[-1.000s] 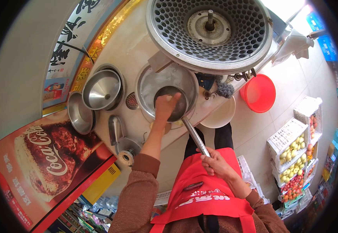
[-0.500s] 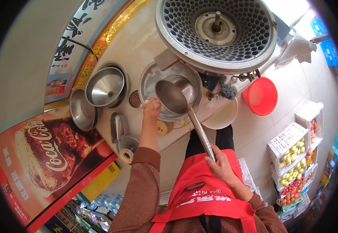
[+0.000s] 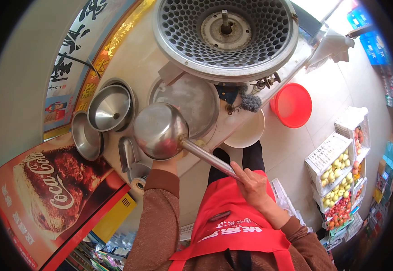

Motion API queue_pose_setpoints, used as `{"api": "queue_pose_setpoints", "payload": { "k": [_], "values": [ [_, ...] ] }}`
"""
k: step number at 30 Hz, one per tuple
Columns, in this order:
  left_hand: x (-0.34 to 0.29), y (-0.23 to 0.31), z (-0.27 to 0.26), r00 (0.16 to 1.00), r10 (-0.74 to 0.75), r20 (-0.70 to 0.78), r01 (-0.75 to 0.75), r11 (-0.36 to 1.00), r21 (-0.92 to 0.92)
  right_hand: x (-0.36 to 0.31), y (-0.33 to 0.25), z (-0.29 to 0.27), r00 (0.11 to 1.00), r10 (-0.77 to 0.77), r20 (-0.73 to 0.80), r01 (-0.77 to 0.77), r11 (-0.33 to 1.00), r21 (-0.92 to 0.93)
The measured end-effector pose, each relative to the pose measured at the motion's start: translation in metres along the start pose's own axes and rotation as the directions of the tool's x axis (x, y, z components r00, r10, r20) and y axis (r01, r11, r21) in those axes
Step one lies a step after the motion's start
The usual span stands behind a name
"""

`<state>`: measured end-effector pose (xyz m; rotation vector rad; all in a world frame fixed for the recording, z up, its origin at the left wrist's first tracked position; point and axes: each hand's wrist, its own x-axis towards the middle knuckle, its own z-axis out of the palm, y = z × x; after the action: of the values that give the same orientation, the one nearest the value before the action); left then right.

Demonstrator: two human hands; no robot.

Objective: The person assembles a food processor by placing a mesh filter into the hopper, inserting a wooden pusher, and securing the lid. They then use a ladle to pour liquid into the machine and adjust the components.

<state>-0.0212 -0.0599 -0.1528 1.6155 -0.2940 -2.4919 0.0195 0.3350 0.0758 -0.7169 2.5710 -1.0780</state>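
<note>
My right hand is wrapped round the handle of a large steel ladle. The ladle's bowl is tipped over, so its rounded underside faces up. Only the base of my left hand shows; its fingers are hidden behind the bowl, and whether they touch it I cannot tell. Just beyond the ladle, a round shallow metal pan lies on the counter. To the left are a steel funnel resting on other round metalware, a steel bowl and a metal scoop.
A machine with a perforated metal bowl stands at the far side. Off the counter's right edge are a cream basin and a red bucket. Stacked fruit crates stand at the right. A red printed panel borders the left.
The ladle's bowl has swung left, away from the pan, and turned from hollow side up to underside up. It now covers my left hand's fingers. My view has shifted slightly right.
</note>
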Motion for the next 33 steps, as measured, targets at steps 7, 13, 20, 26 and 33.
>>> {"api": "queue_pose_setpoints", "payload": {
  "k": [7, 13, 20, 26, 33],
  "values": [
    [-0.027, 0.014, 0.077, 0.999, -0.048, 0.017, 0.045, 0.991, 0.128, -0.101, 0.07, -0.069, 0.947, 0.307, 0.095, -0.317, 0.94, 0.124],
    [-0.072, 0.008, 0.113, 0.996, 0.035, 0.078, -0.053, 0.969, 0.241, -0.157, 0.135, -0.083, 0.72, 0.624, 0.305, -0.671, 0.738, 0.075],
    [-0.112, -0.022, 0.129, 0.978, 0.128, 0.165, -0.15, 0.98, 0.133, -0.091, 0.226, 0.043, 0.426, 0.645, 0.634, -0.896, 0.205, 0.394],
    [-0.118, -0.029, 0.125, 0.987, 0.14, 0.079, -0.142, 0.99, 0.02, -0.039, 0.266, 0.107, 0.578, 0.725, 0.376, -0.811, 0.563, 0.159],
    [-0.1, -0.01, 0.089, 0.899, -0.107, 0.425, 0.117, 0.993, 0.002, 0.04, 0.203, 0.114, 0.991, 0.137, 0.004, -0.135, 0.978, -0.161]
  ]
}}
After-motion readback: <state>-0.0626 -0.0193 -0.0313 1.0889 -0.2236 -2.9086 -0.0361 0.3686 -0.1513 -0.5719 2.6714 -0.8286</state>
